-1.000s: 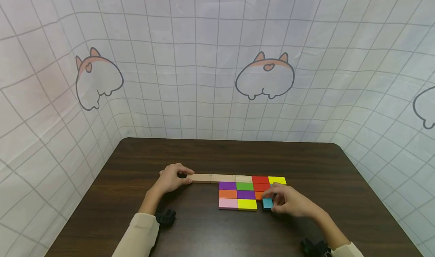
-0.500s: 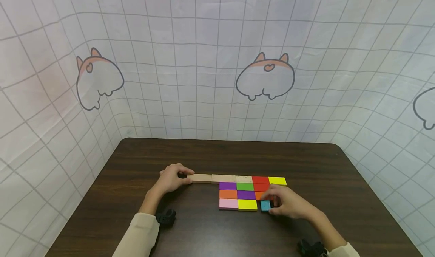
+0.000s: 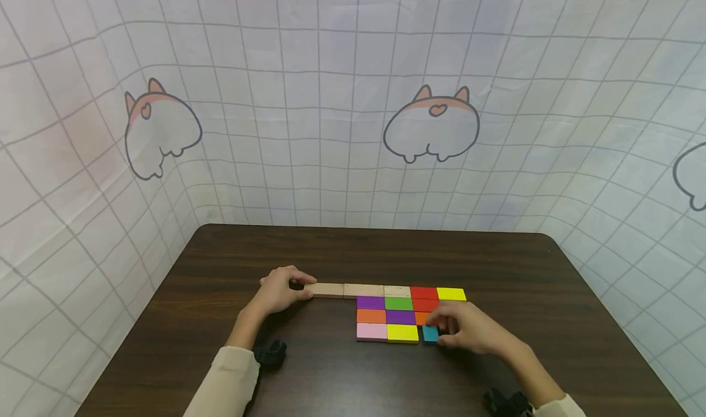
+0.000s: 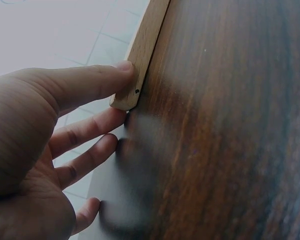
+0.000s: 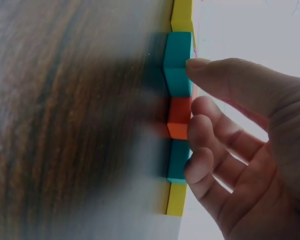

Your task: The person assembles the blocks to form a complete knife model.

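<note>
My left hand (image 3: 280, 289) holds the left end of a plain wooden block (image 3: 326, 290). In the left wrist view the thumb lies on the block's (image 4: 143, 55) upper edge, the index fingertip meets its end, and the other fingers spread over the table. My right hand (image 3: 466, 326) pinches a small teal block (image 3: 430, 335) between thumb and index finger, just right of a yellow block (image 3: 402, 333) with a narrow gap. From the right wrist, the thumb rests on the teal block's (image 5: 178, 65) near corner, and an orange block (image 5: 179, 118) sits beside it.
Colored flat blocks, including a pink block (image 3: 372, 332), a green block (image 3: 398, 304) and a red block (image 3: 423, 293), lie in rows below and along the wooden strip. All are on a dark wood table (image 3: 353, 380). A patterned white curtain (image 3: 309, 129) surrounds it.
My right hand has slid the teal block slightly left, closer to the yellow block, and its fingers now sit at the block's right side. My left hand keeps its place.
</note>
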Available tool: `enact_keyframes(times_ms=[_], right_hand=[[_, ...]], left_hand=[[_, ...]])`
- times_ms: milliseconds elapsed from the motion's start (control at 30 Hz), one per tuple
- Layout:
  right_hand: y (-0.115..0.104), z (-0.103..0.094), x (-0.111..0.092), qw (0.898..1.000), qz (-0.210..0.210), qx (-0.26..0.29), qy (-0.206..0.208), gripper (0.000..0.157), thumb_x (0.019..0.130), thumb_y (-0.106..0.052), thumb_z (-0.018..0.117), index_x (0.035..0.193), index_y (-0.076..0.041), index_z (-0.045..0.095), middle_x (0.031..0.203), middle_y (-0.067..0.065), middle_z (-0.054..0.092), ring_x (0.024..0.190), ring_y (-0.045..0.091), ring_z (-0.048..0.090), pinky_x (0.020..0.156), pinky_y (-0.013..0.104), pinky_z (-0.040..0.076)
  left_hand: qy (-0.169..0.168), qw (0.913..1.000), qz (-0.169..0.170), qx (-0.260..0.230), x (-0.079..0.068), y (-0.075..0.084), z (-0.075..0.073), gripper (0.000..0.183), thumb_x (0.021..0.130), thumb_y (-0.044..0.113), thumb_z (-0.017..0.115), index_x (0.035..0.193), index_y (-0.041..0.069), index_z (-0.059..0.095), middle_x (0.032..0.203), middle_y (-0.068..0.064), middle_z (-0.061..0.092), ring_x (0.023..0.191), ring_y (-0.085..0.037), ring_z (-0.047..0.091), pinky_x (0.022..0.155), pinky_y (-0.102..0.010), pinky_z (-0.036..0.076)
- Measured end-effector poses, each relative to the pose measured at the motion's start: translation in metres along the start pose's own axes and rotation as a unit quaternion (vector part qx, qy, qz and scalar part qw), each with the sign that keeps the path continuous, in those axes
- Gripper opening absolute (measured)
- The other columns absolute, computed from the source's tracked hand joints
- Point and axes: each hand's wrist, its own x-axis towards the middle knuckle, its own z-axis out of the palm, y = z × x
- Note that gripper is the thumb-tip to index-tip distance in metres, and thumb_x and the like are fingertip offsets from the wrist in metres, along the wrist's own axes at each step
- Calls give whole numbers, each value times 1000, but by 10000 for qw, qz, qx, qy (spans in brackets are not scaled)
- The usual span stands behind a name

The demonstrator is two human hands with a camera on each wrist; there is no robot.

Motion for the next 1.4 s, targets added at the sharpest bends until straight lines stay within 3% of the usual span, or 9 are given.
enact_keyframes(times_ms=[667, 1400], right_hand=[[-6, 3, 4, 9995, 214, 137, -188, 17, 89, -15, 80, 105, -16, 74, 79, -11, 59, 70, 1, 53, 65, 21, 49], [-7, 6, 4, 9999, 62, 100, -118, 17, 90, -9, 77, 105, -15, 73, 78, -11, 59, 70, 0, 52, 66, 21, 49]], left_hand=[[42, 10000, 37, 60, 0, 2, 0, 24, 85, 27, 84, 109, 27, 81, 97, 8, 69, 98, -17, 59, 88, -52, 29], [-34, 10000, 62, 37, -2, 3, 0, 24, 87, 26, 83, 110, 27, 81, 100, 8, 69, 99, -17, 58, 91, -57, 30]])
